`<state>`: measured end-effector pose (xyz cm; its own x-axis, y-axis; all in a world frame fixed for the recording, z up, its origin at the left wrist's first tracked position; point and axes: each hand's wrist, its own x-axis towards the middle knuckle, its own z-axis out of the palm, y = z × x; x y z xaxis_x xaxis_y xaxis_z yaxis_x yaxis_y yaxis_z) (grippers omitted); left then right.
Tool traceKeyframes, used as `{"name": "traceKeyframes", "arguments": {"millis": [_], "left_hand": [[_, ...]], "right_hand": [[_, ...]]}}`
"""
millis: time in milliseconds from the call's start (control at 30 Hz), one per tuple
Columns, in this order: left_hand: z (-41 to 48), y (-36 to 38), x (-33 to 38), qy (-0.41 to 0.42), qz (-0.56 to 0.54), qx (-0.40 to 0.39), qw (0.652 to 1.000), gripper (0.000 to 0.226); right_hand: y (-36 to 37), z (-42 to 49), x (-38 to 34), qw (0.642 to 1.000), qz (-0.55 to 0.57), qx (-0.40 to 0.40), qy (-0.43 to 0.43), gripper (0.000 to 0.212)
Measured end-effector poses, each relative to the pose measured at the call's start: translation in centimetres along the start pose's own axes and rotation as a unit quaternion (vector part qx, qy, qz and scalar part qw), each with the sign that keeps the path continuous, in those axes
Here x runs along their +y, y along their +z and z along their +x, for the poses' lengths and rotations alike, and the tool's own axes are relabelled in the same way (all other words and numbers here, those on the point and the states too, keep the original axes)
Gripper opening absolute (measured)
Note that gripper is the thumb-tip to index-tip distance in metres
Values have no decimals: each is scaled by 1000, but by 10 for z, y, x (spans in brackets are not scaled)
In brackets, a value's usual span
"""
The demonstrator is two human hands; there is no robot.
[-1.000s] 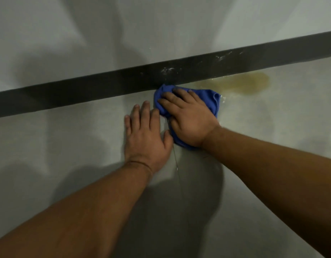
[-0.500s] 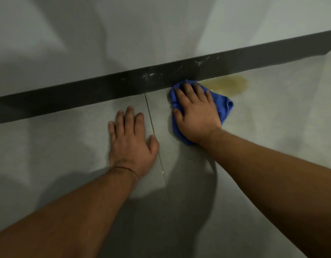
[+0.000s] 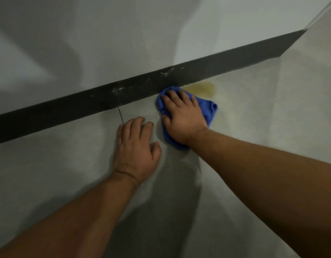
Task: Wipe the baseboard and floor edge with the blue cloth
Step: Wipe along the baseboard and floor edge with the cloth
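A dark baseboard (image 3: pixel 71 108) runs diagonally across the view, with white smudges on it. The blue cloth (image 3: pixel 209 108) lies crumpled on the grey floor, its far end touching the baseboard's bottom edge. My right hand (image 3: pixel 183 118) presses flat on the cloth, fingers pointing at the baseboard. My left hand (image 3: pixel 136 149) rests palm down on the bare floor just left of it, fingers spread, holding nothing. A yellowish stain (image 3: pixel 203 88) sits on the floor right beside the cloth, against the baseboard.
A grey wall (image 3: pixel 123 40) rises above the baseboard. A thin tile joint (image 3: pixel 120 116) runs from the baseboard towards my left hand. The baseboard ends at a wall corner (image 3: pixel 298 36) at the far right.
My right hand has slid the cloth rightwards along the baseboard towards the stain, away from the tile joint. My left hand has shifted right after it, now over the joint.
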<state>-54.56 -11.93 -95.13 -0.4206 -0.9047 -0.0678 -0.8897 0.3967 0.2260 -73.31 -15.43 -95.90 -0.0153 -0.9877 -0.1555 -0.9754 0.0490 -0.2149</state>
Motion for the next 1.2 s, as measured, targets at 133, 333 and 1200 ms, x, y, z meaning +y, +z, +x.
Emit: {"name": "traceKeyframes", "arguments": {"millis": [133,333,1200], "left_hand": [[0,2,-4,9,3,1,1000,61],[0,1,-3,7,-7,-1,1000,62],[1,2,2,3,6,4,1000,62]], "right_hand": [[4,-25,2,995,-7,-30,-94,61],[2,-49,41,999,-38,-6,-25,62],[-7,-16,46,999,-12,19,-42,57]]}}
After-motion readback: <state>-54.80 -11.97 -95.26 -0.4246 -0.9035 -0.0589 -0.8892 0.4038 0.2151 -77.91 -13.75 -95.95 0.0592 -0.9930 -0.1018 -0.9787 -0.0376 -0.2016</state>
